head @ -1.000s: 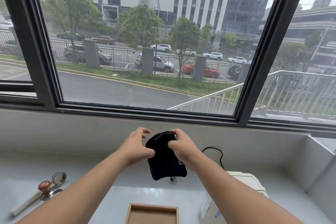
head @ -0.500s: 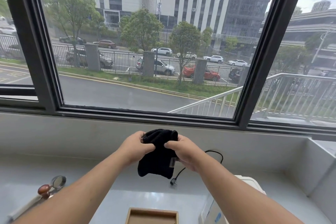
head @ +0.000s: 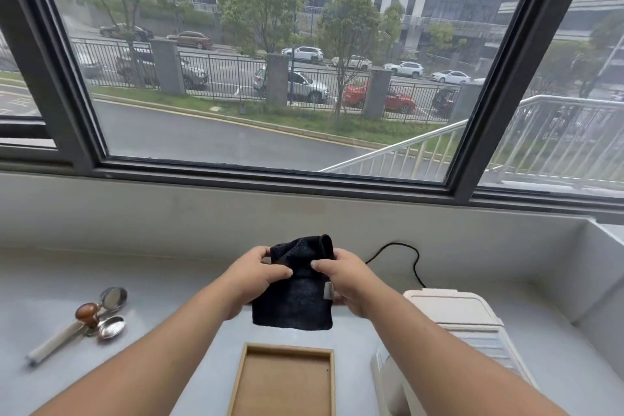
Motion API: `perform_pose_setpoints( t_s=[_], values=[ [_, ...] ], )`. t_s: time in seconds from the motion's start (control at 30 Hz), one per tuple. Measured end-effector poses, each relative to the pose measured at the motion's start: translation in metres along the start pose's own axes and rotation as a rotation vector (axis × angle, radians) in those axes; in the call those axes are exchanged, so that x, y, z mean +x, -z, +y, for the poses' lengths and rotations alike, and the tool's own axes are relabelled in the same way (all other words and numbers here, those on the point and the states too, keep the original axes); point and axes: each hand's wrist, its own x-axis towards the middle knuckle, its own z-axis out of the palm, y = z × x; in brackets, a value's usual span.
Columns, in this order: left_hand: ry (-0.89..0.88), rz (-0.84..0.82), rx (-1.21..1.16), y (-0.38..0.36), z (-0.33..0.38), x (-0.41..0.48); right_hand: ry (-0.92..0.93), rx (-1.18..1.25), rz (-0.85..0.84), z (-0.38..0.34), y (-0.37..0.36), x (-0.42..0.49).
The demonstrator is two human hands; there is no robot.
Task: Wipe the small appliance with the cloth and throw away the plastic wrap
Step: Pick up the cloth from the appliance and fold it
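The cloth (head: 293,294), dark and folded, hangs between my two hands above the grey counter (head: 162,287), in front of the window (head: 270,78). My left hand (head: 253,275) pinches its left edge, thumb and fingers closed on the fabric; my right hand (head: 344,280) grips its right side the same way. Below the cloth lies a wooden tray (head: 283,382). Right of the cloth sits the white appliance (head: 462,321), its black cord (head: 405,253) looping behind. Left of the cloth lie metal tools (head: 98,314).

appliance (head: 466,321): partly behind right forearm | tray (head: 285,378): cut by bottom edge | cloth label (head: 328,290): unreadable
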Motion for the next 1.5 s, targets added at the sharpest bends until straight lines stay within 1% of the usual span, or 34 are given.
perform_pose_setpoints(
  t_s=[0.2, 0.43, 0.7, 0.83, 1.1, 1.23, 1.37, 1.5],
  values=[
    [0.076, 0.032, 0.027, -0.011, -0.043, 0.011, -0.104, -0.012, -0.001, 0.042, -0.007, 0.009],
    [0.168, 0.025, 0.045, -0.018, -0.092, 0.014, -0.179, -0.034, 0.032, 0.093, -0.016, 0.024],
    [0.268, 0.011, 0.094, -0.025, -0.15, 0.011, -0.291, -0.023, 0.016, 0.151, -0.027, 0.025],
    [0.278, 0.014, 0.09, -0.03, -0.176, 0.011, -0.33, -0.045, 0.018, 0.175, -0.03, 0.025],
    [0.327, 0.005, 0.153, -0.041, -0.213, 0.014, -0.38, -0.068, 0.005, 0.219, -0.034, 0.034],
    [0.356, 0.001, 0.148, -0.046, -0.226, 0.014, -0.402, -0.139, 0.041, 0.239, -0.035, 0.041],
    [0.365, 0.014, 0.255, -0.046, -0.233, 0.016, -0.42, -0.271, 0.068, 0.248, -0.031, 0.042],
    [0.364, 0.012, 0.275, -0.043, -0.233, 0.017, -0.393, -0.375, 0.095, 0.247, -0.027, 0.04]
  ],
)
